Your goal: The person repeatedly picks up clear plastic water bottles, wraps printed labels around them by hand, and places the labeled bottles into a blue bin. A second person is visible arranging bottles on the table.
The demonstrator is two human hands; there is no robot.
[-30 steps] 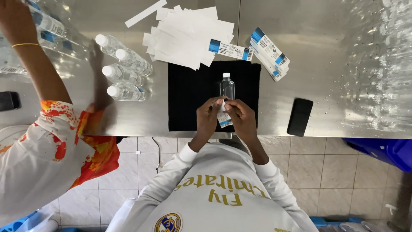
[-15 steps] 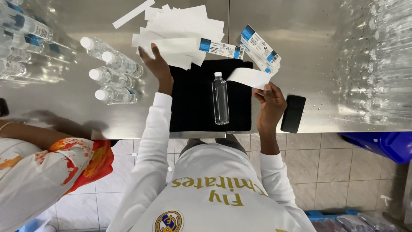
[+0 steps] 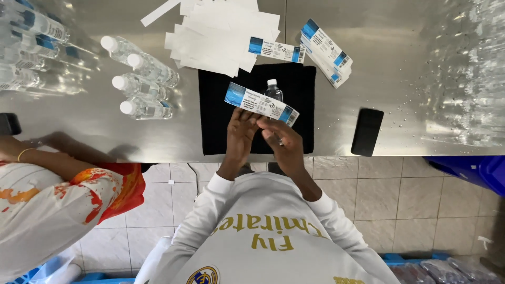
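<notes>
Hands first: left hand (image 3: 239,131) and right hand (image 3: 282,143) close together just past the chest, fingertips pinched on the lower edge of one long blue-and-white printed paper label strip (image 3: 261,103). Gripped at the edge only, seemingly to keep the strip flat, face up and uncreased. Just beyond the strip, partly hidden by it, one small clear plastic bottle with a white cap (image 3: 272,90), upright and apart from both hands. Under hands and bottle, one black rectangular cloth mat (image 3: 210,121) on the steel table (image 3: 394,47), probably to stop the bottle sliding. Right of the right hand, off the mat, one black phone (image 3: 366,131) lying flat, out of the way. Left of the left hand, four clear white-capped bottles without labels (image 3: 139,79), laid on their sides in a row within reach. Further left, another person's forearm (image 3: 58,150) resting at the table edge. Beyond the mat, a loose pile of white paper strips (image 3: 221,37), with one more printed label (image 3: 276,51) on top; ahead of the right hand, a small stack of printed labels (image 3: 326,52), number not countable. Farthest left, several labelled bottles (image 3: 31,23), count unclear.
</notes>
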